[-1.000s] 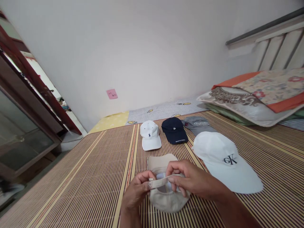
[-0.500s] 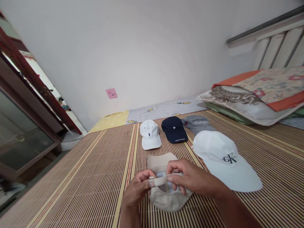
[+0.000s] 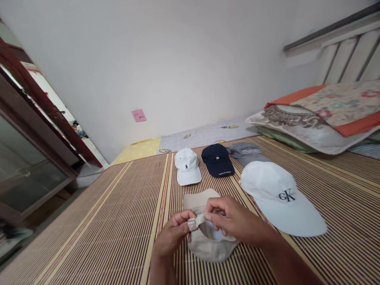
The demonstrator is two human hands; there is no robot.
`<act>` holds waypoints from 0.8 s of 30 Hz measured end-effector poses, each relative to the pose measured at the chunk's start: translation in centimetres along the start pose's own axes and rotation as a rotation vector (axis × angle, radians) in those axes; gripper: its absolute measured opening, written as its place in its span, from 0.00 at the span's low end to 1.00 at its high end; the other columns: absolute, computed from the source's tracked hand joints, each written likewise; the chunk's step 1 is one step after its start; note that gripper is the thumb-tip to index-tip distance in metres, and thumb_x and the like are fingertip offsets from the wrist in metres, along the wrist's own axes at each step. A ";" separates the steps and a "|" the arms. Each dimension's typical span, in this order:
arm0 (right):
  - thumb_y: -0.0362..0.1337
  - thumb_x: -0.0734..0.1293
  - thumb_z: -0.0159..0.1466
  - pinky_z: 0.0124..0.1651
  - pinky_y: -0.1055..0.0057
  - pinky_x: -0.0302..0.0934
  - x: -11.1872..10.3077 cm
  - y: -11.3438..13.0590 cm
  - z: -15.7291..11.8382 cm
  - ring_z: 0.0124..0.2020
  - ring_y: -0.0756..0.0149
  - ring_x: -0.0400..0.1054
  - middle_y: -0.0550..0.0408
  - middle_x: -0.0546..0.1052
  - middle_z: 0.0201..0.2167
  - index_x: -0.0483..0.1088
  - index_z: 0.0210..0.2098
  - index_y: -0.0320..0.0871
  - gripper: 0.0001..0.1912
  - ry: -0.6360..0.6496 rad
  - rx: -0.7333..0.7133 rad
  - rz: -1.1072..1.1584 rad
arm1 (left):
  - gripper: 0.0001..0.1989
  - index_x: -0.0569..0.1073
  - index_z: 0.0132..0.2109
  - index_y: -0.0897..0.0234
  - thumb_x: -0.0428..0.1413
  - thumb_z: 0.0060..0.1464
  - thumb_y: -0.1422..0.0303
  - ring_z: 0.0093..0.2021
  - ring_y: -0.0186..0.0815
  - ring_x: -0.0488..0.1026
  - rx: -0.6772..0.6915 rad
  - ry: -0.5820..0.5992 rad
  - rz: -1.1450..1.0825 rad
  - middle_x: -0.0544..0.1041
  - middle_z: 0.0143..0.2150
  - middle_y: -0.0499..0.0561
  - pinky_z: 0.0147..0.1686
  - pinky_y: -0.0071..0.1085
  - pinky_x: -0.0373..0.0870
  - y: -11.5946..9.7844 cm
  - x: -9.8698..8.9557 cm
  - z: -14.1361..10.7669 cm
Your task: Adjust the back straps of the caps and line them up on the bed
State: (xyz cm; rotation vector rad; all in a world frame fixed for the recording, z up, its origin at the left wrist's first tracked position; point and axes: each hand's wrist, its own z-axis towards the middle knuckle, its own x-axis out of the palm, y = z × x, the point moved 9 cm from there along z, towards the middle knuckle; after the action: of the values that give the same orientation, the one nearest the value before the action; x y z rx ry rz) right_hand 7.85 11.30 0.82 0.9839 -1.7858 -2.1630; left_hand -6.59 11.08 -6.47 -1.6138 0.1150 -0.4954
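A beige cap (image 3: 212,249) lies on the striped mat with its brim pointing away and its back opening towards me. My left hand (image 3: 175,233) pinches the metal buckle (image 3: 192,225) at the left end of its back strap. My right hand (image 3: 234,219) is closed on the strap (image 3: 201,219) just right of the buckle, fingertips close to those of my left hand. The strap bows upward between them. Part of the cap's right side is hidden behind my right hand.
Beyond the beige cap lie a white cap (image 3: 189,168), a navy cap (image 3: 218,161) and a grey cap (image 3: 247,152). A larger white cap (image 3: 276,196) sits at right, near my right forearm. Pillows (image 3: 320,118) are stacked at the far right.
My right hand has moved slightly left, closer to the buckle. The strap stretch between my hands is shorter and more bent, and the buckle has tilted.
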 end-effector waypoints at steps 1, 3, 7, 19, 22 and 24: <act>0.36 0.65 0.65 0.25 0.76 0.56 0.0 0.0 0.0 0.21 0.72 0.65 0.61 0.72 0.22 0.69 0.29 0.43 0.08 0.002 0.002 0.004 | 0.18 0.79 0.33 0.66 0.70 0.49 0.54 0.23 0.27 0.61 0.001 -0.001 0.003 0.70 0.24 0.46 0.25 0.24 0.55 -0.1 0.0 0.0; 0.34 0.66 0.64 0.26 0.76 0.55 0.1 -0.2 0.0 0.22 0.72 0.65 0.62 0.71 0.22 0.70 0.28 0.43 0.08 0.021 0.004 -0.015 | 0.18 0.79 0.33 0.66 0.70 0.48 0.54 0.24 0.28 0.62 0.009 0.001 0.009 0.70 0.25 0.46 0.26 0.25 0.56 -0.3 0.1 -0.1; 0.35 0.67 0.63 0.27 0.74 0.53 0.0 -0.2 0.0 0.23 0.71 0.65 0.61 0.71 0.21 0.72 0.28 0.43 0.07 0.022 -0.013 -0.089 | 0.19 0.79 0.34 0.65 0.71 0.47 0.54 0.26 0.28 0.63 0.035 0.011 0.027 0.70 0.26 0.46 0.28 0.25 0.58 -0.9 0.5 -0.1; 0.32 0.67 0.61 0.30 0.71 0.47 0.2 0.2 0.1 0.27 0.70 0.60 0.63 0.68 0.23 0.69 0.27 0.43 0.07 -0.038 -0.063 -0.264 | 0.18 0.78 0.32 0.67 0.69 0.50 0.55 0.24 0.26 0.59 0.000 0.026 0.067 0.68 0.23 0.44 0.26 0.24 0.54 -0.6 0.5 -0.2; 0.34 0.67 0.62 0.30 0.71 0.47 0.3 0.4 0.0 0.27 0.71 0.60 0.63 0.69 0.22 0.70 0.27 0.43 0.07 -0.006 -0.065 -0.216 | 0.19 0.77 0.31 0.67 0.69 0.50 0.54 0.21 0.25 0.55 -0.022 0.035 0.047 0.65 0.21 0.42 0.24 0.24 0.52 -0.6 0.8 -0.3; 0.36 0.68 0.63 0.30 0.71 0.48 0.4 0.4 -0.1 0.27 0.70 0.61 0.62 0.69 0.22 0.71 0.27 0.43 0.08 0.014 -0.048 -0.182 | 0.19 0.76 0.31 0.67 0.69 0.50 0.54 0.20 0.25 0.55 -0.032 0.043 0.038 0.65 0.21 0.42 0.22 0.24 0.51 -0.5 0.8 -0.4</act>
State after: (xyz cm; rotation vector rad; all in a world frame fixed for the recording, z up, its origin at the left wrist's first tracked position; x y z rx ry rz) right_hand 7.54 10.95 1.02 1.1900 -1.6893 -2.2856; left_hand -6.11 10.52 -5.78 -1.6297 0.1867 -0.5010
